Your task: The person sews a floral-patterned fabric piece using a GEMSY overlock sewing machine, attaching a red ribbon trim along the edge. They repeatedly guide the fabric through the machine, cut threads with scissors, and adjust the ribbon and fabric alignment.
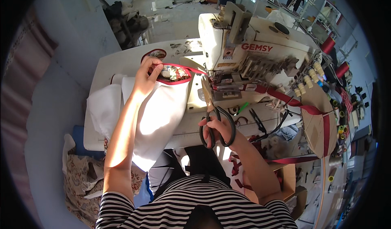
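red-bound floral cloth point(176, 72), upper centre, looks soft (best edge-held); left hand point(146, 76) pinches it, right hand point(219, 128) grips black-handled metal scissors point(208, 99).

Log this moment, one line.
left hand: pinching red-bound floral fabric | right hand: holding scissors near red binding tape | ahead: industrial sewing machine

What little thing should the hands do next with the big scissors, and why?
Probably snip the red strip between the cloth and the sewing machine. The left hand holds the cloth, the strip seems to run from it to the machine, and the right hand holds the scissors pointing toward that strip.
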`<state>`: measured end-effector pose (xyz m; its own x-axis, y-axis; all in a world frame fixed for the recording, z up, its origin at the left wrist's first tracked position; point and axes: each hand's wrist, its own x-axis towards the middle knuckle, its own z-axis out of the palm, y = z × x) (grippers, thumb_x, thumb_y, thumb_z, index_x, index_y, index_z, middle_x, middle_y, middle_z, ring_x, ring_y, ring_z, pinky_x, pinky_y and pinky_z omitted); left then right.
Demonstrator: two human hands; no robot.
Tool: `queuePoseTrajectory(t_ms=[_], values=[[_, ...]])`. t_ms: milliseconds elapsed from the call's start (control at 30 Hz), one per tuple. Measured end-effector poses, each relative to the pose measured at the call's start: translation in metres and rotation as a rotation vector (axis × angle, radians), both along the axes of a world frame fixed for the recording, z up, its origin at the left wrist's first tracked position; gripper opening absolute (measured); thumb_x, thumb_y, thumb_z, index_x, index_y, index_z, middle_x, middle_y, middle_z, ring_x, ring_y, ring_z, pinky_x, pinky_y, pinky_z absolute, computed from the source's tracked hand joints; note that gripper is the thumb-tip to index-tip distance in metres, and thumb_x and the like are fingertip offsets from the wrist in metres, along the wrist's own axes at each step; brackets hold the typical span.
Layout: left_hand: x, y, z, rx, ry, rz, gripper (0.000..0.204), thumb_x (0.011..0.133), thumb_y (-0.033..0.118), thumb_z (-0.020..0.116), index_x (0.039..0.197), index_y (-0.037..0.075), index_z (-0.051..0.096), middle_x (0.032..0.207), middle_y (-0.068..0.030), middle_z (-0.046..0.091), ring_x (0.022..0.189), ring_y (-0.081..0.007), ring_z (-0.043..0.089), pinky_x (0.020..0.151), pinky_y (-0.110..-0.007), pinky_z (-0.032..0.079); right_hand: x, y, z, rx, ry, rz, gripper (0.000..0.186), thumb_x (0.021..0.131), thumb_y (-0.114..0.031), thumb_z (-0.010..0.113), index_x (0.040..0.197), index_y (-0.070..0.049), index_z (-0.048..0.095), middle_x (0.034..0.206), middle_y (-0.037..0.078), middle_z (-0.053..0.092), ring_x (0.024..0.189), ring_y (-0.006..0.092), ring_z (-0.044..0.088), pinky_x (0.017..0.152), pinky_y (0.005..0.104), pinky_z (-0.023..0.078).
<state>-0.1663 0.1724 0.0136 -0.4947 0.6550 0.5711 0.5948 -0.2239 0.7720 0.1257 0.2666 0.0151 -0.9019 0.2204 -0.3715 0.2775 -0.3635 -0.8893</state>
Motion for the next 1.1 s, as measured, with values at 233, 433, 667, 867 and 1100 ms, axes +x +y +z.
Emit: queuePoseTrajectory(t_ms=[233,433,667,867,1100], values=[[0.008,-0.014,-0.002,0.097,0.143,0.029,0.007,0.090,0.006,0.056,0.092,-0.001,0.057,0.096,-0.0058,0.051,0.078,-0.0122,0.048,0.072,-0.023,0.041,-0.025,0.005,0.015,0.045,-0.100,-0.019,0.038,0.080,-0.038,0.058,0.089,-0.002,0.063,0.067,0.006,0.059,0.051,0.0160,0.059,0.049,0.0265,0.043],[0.020,-0.012,0.004,0.086,0.183,0.035,0.007,0.090,0.005,0.056,0.092,-0.002,0.056,0.097,-0.0084,0.052,0.083,-0.0148,0.049,0.076,-0.024,0.040,-0.025,0.013,0.010,0.063,-0.036,-0.055,0.031,0.080,-0.035,0.058,0.080,-0.005,0.064,0.059,0.004,0.056,0.045,0.0141,0.055,0.044,0.0256,0.040],[0.016,-0.018,-0.005,0.070,0.098,0.071,0.009,0.092,0.007,0.053,0.091,-0.002,0.054,0.098,-0.0083,0.052,0.091,-0.0155,0.050,0.085,-0.025,0.038,-0.023,0.007,-0.014,0.080,0.156,-0.197,0.025,0.084,-0.024,0.054,0.076,0.000,0.055,0.045,0.002,0.044,0.031,0.0121,0.039,0.034,0.0260,0.032],[-0.022,-0.017,-0.038,0.027,-0.138,0.233,0.014,0.096,0.012,0.050,0.099,-0.001,0.054,0.089,-0.0037,0.056,0.078,-0.0095,0.052,0.075,-0.022,0.042,0.028,-0.013,-0.006,0.292,-0.010,-0.169,0.023,0.087,-0.026,0.056,0.083,-0.003,0.056,0.051,0.000,0.047,0.036,0.0085,0.041,0.036,0.0223,0.035],[-0.009,-0.030,-0.027,-0.097,0.221,0.326,0.040,0.095,0.007,0.046,0.135,0.007,0.044,0.134,-0.0133,0.044,0.124,-0.0257,0.044,0.102,-0.037,0.036,0.188,-0.026,-0.073,0.665,-0.427,-0.684,0.031,0.083,-0.028,0.068,0.096,-0.002,0.057,0.073,0.008,0.063,0.068,0.0163,0.060,0.063,0.0281,0.047]])
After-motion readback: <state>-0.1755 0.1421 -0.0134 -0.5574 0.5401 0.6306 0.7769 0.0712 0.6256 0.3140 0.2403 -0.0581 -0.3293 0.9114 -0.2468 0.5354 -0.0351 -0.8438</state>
